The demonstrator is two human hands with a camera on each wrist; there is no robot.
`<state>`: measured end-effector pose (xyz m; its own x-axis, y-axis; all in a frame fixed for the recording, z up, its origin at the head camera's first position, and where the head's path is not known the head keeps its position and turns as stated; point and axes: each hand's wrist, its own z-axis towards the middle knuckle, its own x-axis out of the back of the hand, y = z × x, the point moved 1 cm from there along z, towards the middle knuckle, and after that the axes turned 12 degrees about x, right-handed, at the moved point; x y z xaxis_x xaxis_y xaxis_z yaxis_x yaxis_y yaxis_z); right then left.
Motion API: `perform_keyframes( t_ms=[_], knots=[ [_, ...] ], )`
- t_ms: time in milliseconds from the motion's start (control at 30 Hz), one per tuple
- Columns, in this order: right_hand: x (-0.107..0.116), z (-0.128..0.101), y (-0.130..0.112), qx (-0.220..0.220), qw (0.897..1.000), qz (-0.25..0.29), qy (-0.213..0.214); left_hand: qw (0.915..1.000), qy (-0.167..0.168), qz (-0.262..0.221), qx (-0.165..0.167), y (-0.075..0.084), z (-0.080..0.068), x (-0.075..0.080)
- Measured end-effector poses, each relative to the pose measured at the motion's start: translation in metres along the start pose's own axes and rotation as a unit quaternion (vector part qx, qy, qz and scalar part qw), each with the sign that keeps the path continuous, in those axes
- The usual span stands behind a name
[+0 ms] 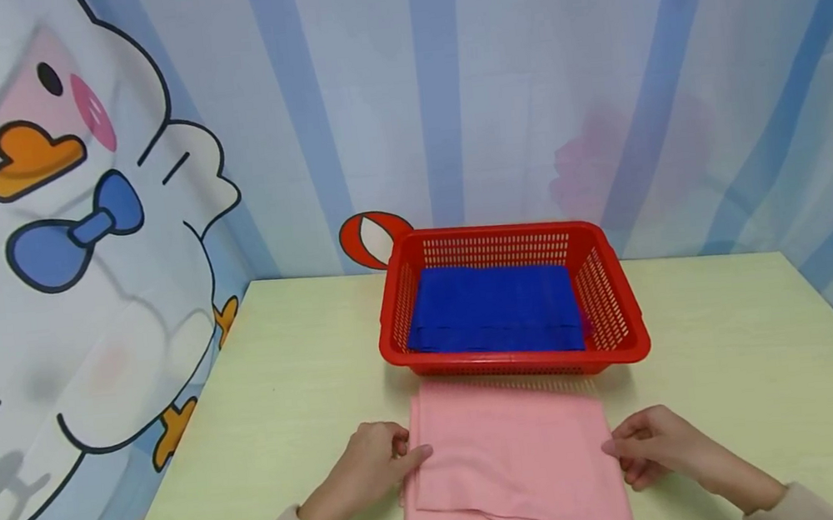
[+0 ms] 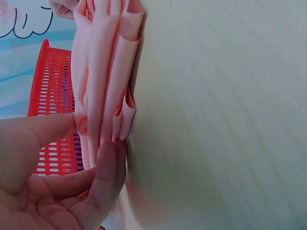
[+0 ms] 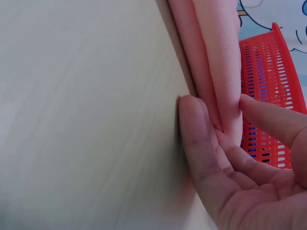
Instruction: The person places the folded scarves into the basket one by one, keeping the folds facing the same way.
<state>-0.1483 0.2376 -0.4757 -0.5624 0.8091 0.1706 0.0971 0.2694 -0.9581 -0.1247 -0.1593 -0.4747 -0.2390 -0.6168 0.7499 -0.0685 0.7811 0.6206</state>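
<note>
A folded pink cloth lies in several layers on the table, just in front of a red basket. At its left edge my left hand pinches the layers, thumb on top and fingertips low against the side, as the left wrist view shows at the cloth's folds. My right hand holds the opposite edge in the same way; in the right wrist view its thumb touches the top of the cloth and the other fingers are low at the side. What lies under the cloth is hidden.
Inside the basket lies a folded blue cloth, with a bit of magenta showing at its right. The pale table reaches back to a printed backdrop with a large white cartoon bird at left.
</note>
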Motion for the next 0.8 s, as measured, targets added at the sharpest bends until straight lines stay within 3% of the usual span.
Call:
perform_keyframes(
  t_ms=[233, 500, 800],
  knots=[
    [-0.003, 0.000, -0.001, -0.012, 1.000, -0.005, 0.014, 0.9998, 0.006, -0.021, -0.002, 0.000, -0.001, -0.003],
    [-0.008, 0.000, -0.001, -0.011, 1.000, -0.016, 0.013, 0.9999, 0.012, -0.002, -0.003, 0.001, 0.000, -0.007],
    [-0.011, 0.000, 0.003, 0.020, 1.000, -0.005, 0.019, 0.9992, 0.018, 0.035, -0.007, 0.006, -0.002, -0.009]
  ],
)
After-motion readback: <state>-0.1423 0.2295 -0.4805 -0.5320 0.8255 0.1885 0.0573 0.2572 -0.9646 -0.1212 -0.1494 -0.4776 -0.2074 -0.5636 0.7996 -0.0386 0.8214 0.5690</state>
